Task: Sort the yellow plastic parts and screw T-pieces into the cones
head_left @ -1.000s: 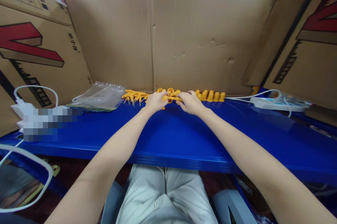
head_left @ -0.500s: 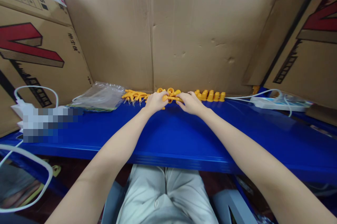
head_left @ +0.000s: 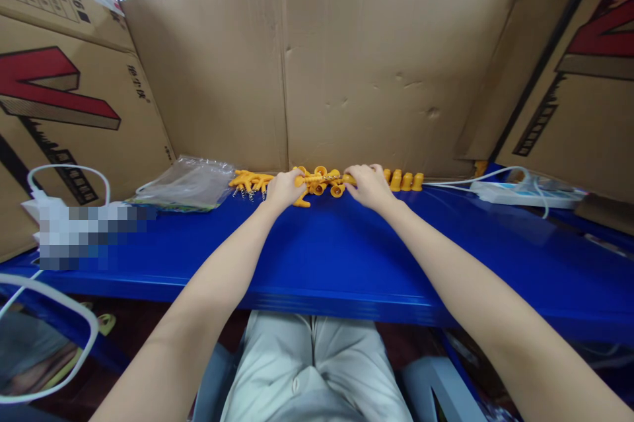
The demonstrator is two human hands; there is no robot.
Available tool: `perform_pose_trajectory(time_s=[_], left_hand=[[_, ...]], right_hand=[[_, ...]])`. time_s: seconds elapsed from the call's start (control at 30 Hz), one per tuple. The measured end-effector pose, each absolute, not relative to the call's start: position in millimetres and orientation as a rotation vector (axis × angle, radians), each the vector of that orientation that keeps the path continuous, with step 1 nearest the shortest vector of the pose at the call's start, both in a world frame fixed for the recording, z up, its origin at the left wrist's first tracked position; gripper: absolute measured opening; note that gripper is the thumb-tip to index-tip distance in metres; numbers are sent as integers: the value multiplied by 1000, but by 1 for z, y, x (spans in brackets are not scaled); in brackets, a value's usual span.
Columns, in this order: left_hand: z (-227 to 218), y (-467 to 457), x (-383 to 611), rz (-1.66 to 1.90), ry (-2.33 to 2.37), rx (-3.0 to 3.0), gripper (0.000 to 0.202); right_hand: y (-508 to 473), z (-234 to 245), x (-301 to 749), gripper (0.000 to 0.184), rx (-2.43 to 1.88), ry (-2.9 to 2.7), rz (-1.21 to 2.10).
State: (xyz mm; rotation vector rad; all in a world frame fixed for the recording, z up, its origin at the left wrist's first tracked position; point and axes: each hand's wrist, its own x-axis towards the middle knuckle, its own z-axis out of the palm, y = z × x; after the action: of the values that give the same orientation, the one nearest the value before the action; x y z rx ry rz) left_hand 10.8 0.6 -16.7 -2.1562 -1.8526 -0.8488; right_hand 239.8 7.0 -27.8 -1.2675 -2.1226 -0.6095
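Note:
My left hand (head_left: 281, 189) and my right hand (head_left: 367, 185) rest at the far edge of the blue table (head_left: 317, 257), a short gap between them. Each has its fingers curled on the ends of a cluster of small yellow plastic parts (head_left: 321, 181) that lies between the hands. A yellow piece (head_left: 300, 201) pokes out under the left hand. More yellow forked pieces with springs (head_left: 250, 181) lie just left of the left hand. A row of yellow caps (head_left: 406, 181) stands to the right of the right hand.
A brown cardboard wall (head_left: 376, 72) rises right behind the parts, with printed boxes on both sides. A clear plastic bag (head_left: 185, 183) lies at left. A white power strip with cables (head_left: 520, 194) sits at right, a white charger and cable (head_left: 44, 201) at far left.
Both hands have moved apart and slightly farther toward the cardboard wall; the yellow parts that were covered between them now show in the gap.

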Motion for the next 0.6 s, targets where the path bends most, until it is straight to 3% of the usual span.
perform_pose_trajectory(time_s=[0.27,0.47,0.6], left_hand=[[-19,19,-11,-1054,-1925,-2032,36],[-25,33,-18,-1520,-2005,-1981,32],[-29,42,-18,-1810,-2080,-1942,58]], right_hand=[[27,-27,299,23,-1588,-1502,-440],[47,-57,340,17,-1815,-1280,-119],[53,-70,351,12,-1861,-1271,34]])
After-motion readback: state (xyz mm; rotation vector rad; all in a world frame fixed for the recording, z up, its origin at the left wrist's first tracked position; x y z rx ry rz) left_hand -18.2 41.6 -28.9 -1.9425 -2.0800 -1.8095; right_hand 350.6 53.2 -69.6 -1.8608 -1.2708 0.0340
